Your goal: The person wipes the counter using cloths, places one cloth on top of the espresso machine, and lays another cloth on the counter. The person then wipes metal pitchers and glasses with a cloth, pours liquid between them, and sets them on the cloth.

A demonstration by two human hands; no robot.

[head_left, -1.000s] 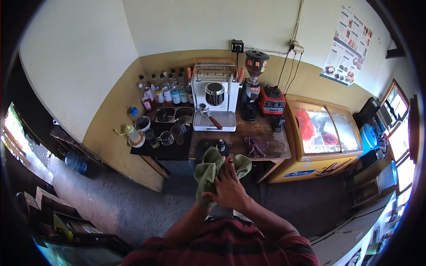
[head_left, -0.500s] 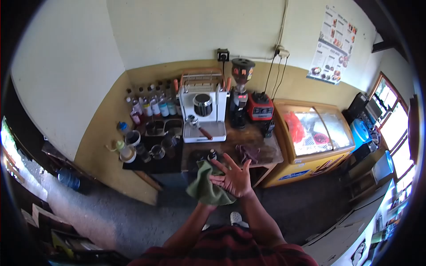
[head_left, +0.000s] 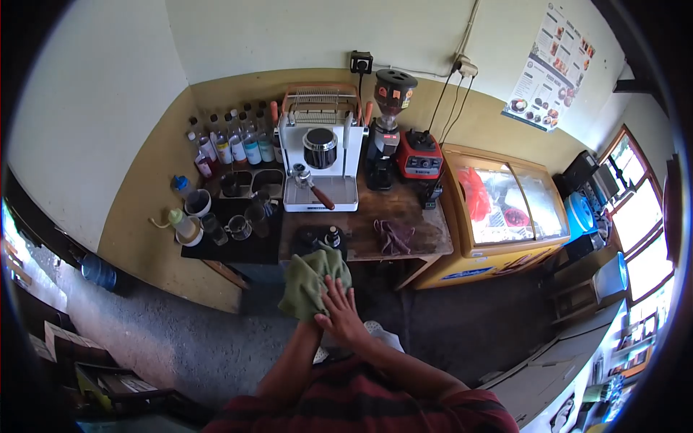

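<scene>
A green cloth (head_left: pixel 310 281) covers my left hand (head_left: pixel 309 326) in front of the counter's front edge; only the wrist shows, and the fingers are hidden under the fabric. The cloth is held up in the air by that hand. My right hand (head_left: pixel 342 317) lies against the cloth's right side with its fingers stretched out and flat. Just beyond the cloth, a small dark bottle (head_left: pixel 332 237) stands on a black mat (head_left: pixel 310 239) at the counter edge.
A white espresso machine (head_left: pixel 294 137) carries a portafilter (head_left: pixel 312 186) with a wooden handle. Right of it stand a coffee grinder (head_left: pixel 384 141), a red blender base (head_left: pixel 421 155) and a glass-topped freezer (head_left: pixel 462 268). A purple cloth (head_left: pixel 394 236) lies on the wooden counter (head_left: pixel 375 209). Bottles (head_left: pixel 238 148) and glass jugs (head_left: pixel 238 227) stand left.
My right hand has moved from spread in the air onto the cloth. Both hands and the cloth are lower and further left in view; the camera has shifted slightly.
</scene>
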